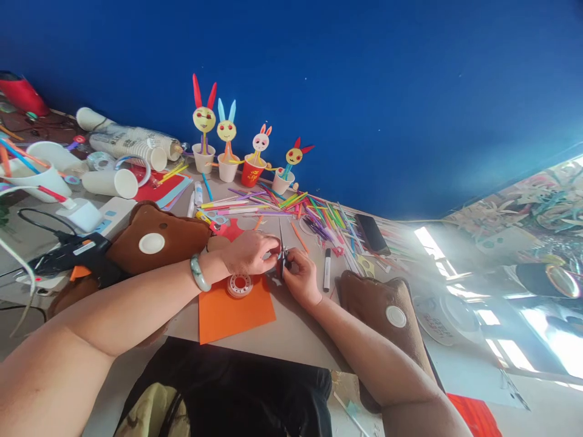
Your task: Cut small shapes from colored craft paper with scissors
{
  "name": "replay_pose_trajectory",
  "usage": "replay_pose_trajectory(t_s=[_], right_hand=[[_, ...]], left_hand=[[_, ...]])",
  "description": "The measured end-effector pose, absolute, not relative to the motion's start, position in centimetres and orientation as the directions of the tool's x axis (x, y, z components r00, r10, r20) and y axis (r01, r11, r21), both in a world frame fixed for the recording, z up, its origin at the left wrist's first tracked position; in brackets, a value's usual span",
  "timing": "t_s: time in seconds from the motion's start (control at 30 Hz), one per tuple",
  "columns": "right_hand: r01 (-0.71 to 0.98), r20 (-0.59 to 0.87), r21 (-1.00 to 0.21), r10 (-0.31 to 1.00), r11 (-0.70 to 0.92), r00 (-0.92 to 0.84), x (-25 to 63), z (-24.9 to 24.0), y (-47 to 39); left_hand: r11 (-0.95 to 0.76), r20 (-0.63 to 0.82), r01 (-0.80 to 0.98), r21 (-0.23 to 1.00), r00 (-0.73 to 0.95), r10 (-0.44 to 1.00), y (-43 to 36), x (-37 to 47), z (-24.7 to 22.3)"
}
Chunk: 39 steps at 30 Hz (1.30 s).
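My right hand (301, 279) is closed around the handles of scissors (284, 256), whose blades point away from me toward the wall. Just to the left, my left hand (252, 252), with a jade-like bangle (199, 273) on its wrist, is closed in a pinch beside the blades. What its fingers grip is too small and hidden to name. Below the left hand, a round clear case with dark dots in a ring (240, 284) rests on an orange sheet of paper (237, 315). A marker (327, 270) lies to the right of my right hand.
Rabbit-faced figures in paper cups (228, 167) stand along the blue wall. Coloured sticks (273, 203) lie scattered before them, near a phone (372, 233). A black glue gun (79, 261) and brown cushion (168, 240) are left; another brown cushion (373, 303) is right.
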State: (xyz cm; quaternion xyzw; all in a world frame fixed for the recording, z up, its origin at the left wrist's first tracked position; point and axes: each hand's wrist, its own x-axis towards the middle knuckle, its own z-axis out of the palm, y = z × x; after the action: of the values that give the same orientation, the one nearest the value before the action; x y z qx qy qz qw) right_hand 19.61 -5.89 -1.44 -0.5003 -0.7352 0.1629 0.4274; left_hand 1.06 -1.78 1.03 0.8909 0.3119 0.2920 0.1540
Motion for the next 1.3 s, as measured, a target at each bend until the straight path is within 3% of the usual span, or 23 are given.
replay_pose_trajectory(t_s=[0.73, 1.3], right_hand=[[0.590, 0.505, -0.642, 0.849, 0.489, -0.155, 19.83, -1.89, -5.71], [0.598, 0.512, -0.643, 0.849, 0.478, -0.128, 19.72, -2.02, -5.78]], left_hand=[[-0.762, 0.429, 0.497, 0.415, 0.632, 0.645, -1.74, 1.14, 0.85], [-0.753, 0.439, 0.454, 0.477, 0.619, 0.651, -1.55, 1.11, 0.61]])
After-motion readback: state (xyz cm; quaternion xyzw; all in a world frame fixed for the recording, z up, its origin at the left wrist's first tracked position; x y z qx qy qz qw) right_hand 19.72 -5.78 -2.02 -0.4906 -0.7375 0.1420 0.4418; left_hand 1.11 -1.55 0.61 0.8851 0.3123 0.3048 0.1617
